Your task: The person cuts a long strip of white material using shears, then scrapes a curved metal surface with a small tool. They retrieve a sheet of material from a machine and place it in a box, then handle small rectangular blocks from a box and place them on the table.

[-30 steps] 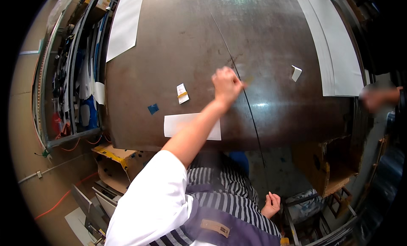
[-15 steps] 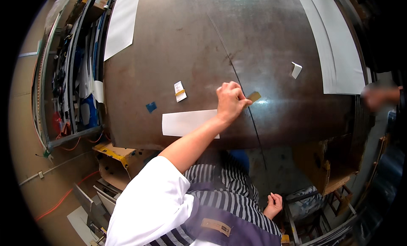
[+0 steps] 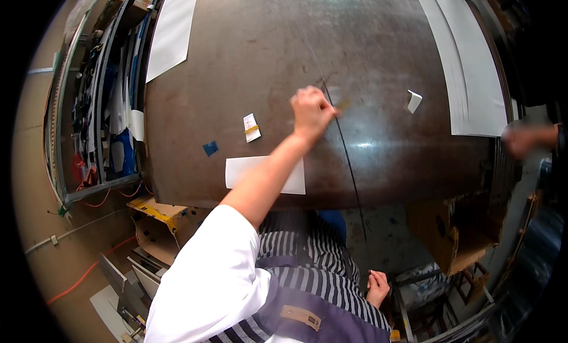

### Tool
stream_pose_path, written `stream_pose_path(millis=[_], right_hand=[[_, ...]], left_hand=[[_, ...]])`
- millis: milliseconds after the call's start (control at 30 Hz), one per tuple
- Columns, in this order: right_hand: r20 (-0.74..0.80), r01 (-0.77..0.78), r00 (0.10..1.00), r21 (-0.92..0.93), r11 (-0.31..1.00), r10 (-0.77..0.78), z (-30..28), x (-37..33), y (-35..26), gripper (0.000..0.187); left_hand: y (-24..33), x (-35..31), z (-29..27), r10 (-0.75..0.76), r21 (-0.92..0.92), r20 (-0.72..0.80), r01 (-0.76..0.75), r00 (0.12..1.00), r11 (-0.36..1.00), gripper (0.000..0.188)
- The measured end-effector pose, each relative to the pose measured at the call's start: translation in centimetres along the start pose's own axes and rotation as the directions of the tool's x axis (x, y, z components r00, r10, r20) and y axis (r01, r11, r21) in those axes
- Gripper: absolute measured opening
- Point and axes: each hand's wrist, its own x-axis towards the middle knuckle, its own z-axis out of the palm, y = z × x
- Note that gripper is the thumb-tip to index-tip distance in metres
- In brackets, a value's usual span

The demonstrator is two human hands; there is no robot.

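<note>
A long thin dark cord [image 3: 347,154] runs taut across the brown table [image 3: 408,177] and over its near edge toward my lap. Well out over the table, my left hand [image 3: 312,113] is closed in a pinch on the cord. A small yellowish-brown piece [image 3: 344,106], smeared by motion, sticks out of its fingertips beside the cord; its material is unclear. My right hand [image 3: 377,288], low beside my striped apron, has its fingers pinched where the cord leads, though the thin end is hard to see. Under my left forearm lies a white rectangular sheet [image 3: 294,180].
A white packet with a yellow band [image 3: 252,129] and a blue scrap [image 3: 210,148] lie left; a folded white piece [image 3: 414,101] lies right. White sheets [image 3: 473,77] line the right side. Another person's hand [image 3: 525,141] is at the right edge. A crowded rack [image 3: 106,106] stands left.
My left hand has slid away from me along the cord, slightly left, with the yellowish-brown piece. My right hand and the cord's near end have shifted a little left.
</note>
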Motion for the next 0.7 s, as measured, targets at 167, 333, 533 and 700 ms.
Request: stream_pose_path(millis=[167,333,533,700], right_hand=[[0.014,-0.013,1.000,0.033,0.999,0.012,0.0,0.1,0.6,0.015],[0.021,-0.024,0.999,-0.004,1.000,0.024,0.6,0.0,0.0,0.016],[0.045,-0.072,0.996,-0.027,0.997,0.073,1.0,-0.1,-1.2,0.019],[0.006,-0.009,1.000,-0.050,0.999,0.009,1.5,0.2,-0.6,0.021]], left_hand=[[2.7,-3.9,-0.3,0.065,0.006,0.039,-0.065,0.997,0.998,0.026],[-1.9,4.3,-1.1,0.016,0.149,-0.051,-0.008,0.999,0.989,0.025],[0.4,-0.1,-1.7,-0.042,0.072,0.093,0.035,0.995,0.997,0.026],[3.7,-3.9,-0.7,0.000,0.075,0.100,-0.008,0.995,0.997,0.025]])
